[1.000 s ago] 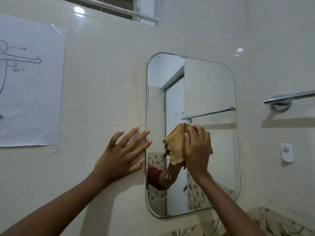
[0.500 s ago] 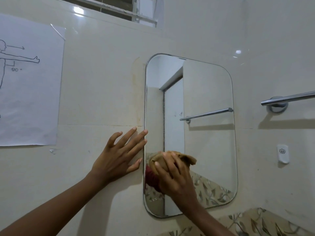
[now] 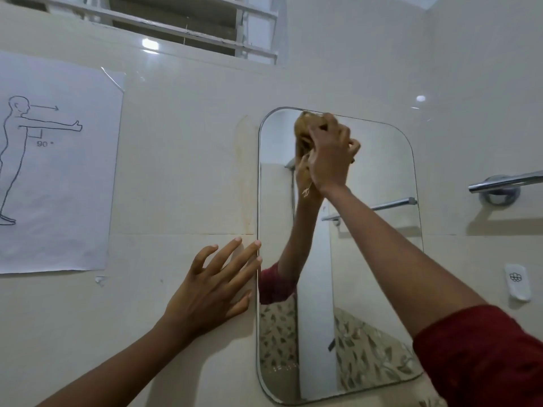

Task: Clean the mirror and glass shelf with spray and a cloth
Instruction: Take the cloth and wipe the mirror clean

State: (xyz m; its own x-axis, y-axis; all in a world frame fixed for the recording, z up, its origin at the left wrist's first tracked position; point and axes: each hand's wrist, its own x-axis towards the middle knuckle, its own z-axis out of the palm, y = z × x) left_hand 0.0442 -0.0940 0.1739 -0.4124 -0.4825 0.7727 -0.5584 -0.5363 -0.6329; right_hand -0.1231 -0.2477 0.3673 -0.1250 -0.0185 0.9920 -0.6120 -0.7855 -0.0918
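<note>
Right hand (image 3: 330, 154) grips the cloth (image 3: 304, 129) at the mirror's (image 3: 382, 160) twelve o'clock; left hand (image 3: 211, 289), fingers spread, rests on the wall (image 3: 182, 177) at nine o'clock.

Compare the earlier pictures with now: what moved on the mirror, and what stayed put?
The right hand, still gripping the cloth, swept down to the lower left of the mirror, then up to its top edge. Nothing was let go. The left hand stayed spread flat on the wall beside it.

- Bare left hand (image 3: 214, 286) low on the left, fingers spread straight, palm flat.
- Bare right hand (image 3: 330, 154) high, arm outstretched, red-sleeved, fingers gripping a crumpled tan cloth (image 3: 302, 127).
</note>
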